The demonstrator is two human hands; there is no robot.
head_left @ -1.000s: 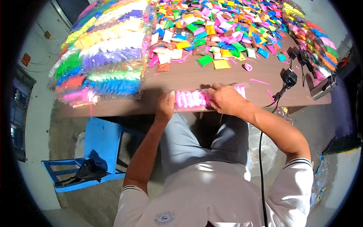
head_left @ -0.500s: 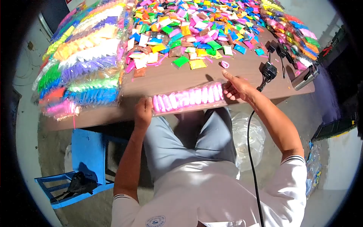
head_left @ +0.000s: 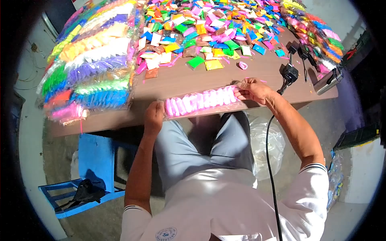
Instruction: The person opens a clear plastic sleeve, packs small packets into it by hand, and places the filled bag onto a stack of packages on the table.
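A long clear plastic bag (head_left: 201,101) holding a row of pink packets lies across the front edge of the table, above my lap. My left hand (head_left: 154,115) grips its left end, thumb on top. At the other end my right hand (head_left: 254,90) pinches the plastic, with thumb and fingers brought together. The pink packets stand side by side between my two hands. Beyond the bag, a small pink ring-shaped roll (head_left: 242,65) lies on the table.
Loose coloured packets (head_left: 209,36) cover the back of the table (head_left: 181,82). Filled bags are stacked at left (head_left: 96,60) and right (head_left: 317,34). A black cable connector (head_left: 289,73) and a metal flask (head_left: 327,81) lie at the right. A blue chair (head_left: 94,160) stands below left.
My right hand has closed its fingers onto the bag's right end; its thumb was raised before. The whole view has shifted slightly, and my left hand keeps its hold.
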